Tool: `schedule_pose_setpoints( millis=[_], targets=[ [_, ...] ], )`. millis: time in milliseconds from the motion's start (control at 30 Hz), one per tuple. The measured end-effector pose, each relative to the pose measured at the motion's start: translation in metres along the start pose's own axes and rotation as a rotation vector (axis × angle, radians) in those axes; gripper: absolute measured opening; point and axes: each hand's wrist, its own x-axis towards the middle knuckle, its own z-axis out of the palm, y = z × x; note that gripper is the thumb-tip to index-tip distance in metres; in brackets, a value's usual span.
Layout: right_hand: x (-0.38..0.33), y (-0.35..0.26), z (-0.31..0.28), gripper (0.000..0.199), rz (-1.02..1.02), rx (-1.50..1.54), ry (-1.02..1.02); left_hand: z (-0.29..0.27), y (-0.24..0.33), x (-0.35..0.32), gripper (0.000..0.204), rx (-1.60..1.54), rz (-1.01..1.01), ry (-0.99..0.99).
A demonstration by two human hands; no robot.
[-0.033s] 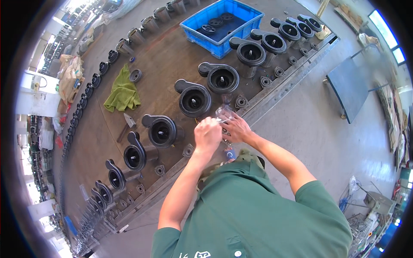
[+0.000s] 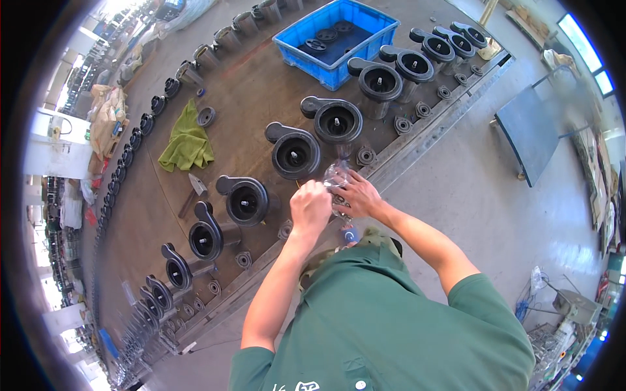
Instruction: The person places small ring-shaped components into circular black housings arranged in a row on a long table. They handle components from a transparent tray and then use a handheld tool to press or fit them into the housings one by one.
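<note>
Both hands meet at the near edge of the workbench, around a crumpled clear plastic bag (image 2: 336,174). My left hand (image 2: 311,207) is closed beside the bag, its knuckles up. What its fingers pinch is hidden. My right hand (image 2: 357,194) lies over the bag's right side with fingers stretched and spread. Small metal parts (image 2: 340,201) show between the hands, too unclear to name. Just beyond stands a black round housing (image 2: 295,152) with a side lobe and a pin in its middle. A similar housing (image 2: 338,120) stands farther right.
More housings (image 2: 246,200) line the bench, with small flanged parts (image 2: 366,156) along its front edge. A blue crate (image 2: 334,75) holding black discs stands at the back. A green cloth (image 2: 186,140) and a hammer (image 2: 193,194) lie left. A dark-topped table (image 2: 531,137) stands off to the right.
My left hand has shifted slightly left, away from the right hand, and more of the clear plastic shows between them. My right hand stays nearly in place.
</note>
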Motion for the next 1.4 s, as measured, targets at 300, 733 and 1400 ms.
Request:
schedule_pose_setpoints(
  millis=[300,733,1400],
  targets=[
    [0.003,-0.001,-0.002,0.065,-0.020,-0.033,0.051,-0.042,-0.019,-0.053,0.010,-0.235,-0.109,0.173],
    [-0.012,-0.014,-0.018,0.059,0.207,0.021,0.310,-0.143,-0.097,-0.066,0.026,-1.409,-0.699,0.607],
    [0.006,-0.040,0.009,0.012,0.459,-0.494,-0.150,0.065,-0.006,-0.086,0.019,-1.533,-1.075,-0.399]
  ],
)
